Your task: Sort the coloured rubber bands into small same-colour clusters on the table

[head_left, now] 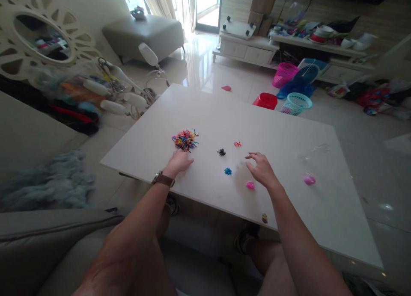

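A mixed heap of small, many-coloured bands, like little elastic hair ties, lies on the left half of the white table. At its near edge is my left hand, fingertips against the heap and thumb stretched out to the side. My right hand hovers above the table with thumb and fingers apart, holding nothing I can see. Between the hands sit single-colour clusters: black bands, red bands and blue bands. Pink bands lie below my right hand.
A pink rounded object and a clear plastic item lie on the table's right side. A small yellow-and-blue figure sticker is near the front edge. Beyond the table stand a red bin and a light-blue basket.
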`<move>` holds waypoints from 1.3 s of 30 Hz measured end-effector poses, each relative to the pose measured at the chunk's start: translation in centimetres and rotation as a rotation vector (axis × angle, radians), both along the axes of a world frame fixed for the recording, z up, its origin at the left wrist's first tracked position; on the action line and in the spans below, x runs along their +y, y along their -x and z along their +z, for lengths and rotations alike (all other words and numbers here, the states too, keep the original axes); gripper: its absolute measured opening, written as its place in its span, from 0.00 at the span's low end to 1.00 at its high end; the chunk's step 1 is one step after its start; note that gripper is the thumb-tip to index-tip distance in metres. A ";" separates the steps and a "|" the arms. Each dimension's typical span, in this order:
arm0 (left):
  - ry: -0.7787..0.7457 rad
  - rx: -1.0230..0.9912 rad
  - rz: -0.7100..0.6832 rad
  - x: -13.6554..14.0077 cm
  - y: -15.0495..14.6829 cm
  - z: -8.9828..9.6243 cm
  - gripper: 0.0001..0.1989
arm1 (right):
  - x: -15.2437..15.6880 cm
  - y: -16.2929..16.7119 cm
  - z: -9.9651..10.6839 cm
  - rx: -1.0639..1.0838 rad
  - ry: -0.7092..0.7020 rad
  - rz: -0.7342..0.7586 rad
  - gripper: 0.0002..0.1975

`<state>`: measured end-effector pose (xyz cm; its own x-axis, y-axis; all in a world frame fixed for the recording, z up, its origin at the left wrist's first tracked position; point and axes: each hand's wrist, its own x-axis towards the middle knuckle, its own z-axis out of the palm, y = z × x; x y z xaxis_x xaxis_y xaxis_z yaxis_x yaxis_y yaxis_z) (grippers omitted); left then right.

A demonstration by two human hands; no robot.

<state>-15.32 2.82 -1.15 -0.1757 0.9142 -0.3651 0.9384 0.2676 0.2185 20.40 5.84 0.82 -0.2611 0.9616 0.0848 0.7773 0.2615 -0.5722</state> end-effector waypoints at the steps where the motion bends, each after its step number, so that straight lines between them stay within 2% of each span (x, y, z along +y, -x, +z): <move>1: -0.025 -0.026 0.030 0.1 0.0 0.3 0.20 | 0.0 -0.1 0.0 0.001 0.001 0.000 0.13; 4: -0.092 -0.125 0.160 0.4 -0.2 1.5 0.17 | -0.2 -0.1 0.2 0.005 0.008 -0.003 0.12; 7: -0.148 -0.187 0.221 0.3 -0.6 2.5 0.16 | -0.4 0.1 0.6 0.007 0.017 0.003 0.12; 15: -0.254 -0.245 0.221 0.0 -1.6 2.4 0.16 | -0.7 0.5 0.9 0.015 0.019 0.013 0.11; 20: -0.341 -0.342 0.130 0.4 -3.2 2.0 0.15 | -0.9 0.5 0.9 0.018 0.018 0.026 0.12; 26: -0.379 -0.429 0.036 1.5 -6.8 1.6 0.14 | -1.0 -0.4 1.1 0.023 0.005 0.005 0.11; 33: -0.411 -0.480 -0.011 3.8 -12.5 0.5 0.12 | -1.3 -1.5 1.6 0.078 0.014 -0.012 0.11; 39: -0.436 -0.496 -0.072 5.5 -17.1 -1.2 0.18 | -1.4 -2.8 1.9 0.128 0.017 -0.023 0.11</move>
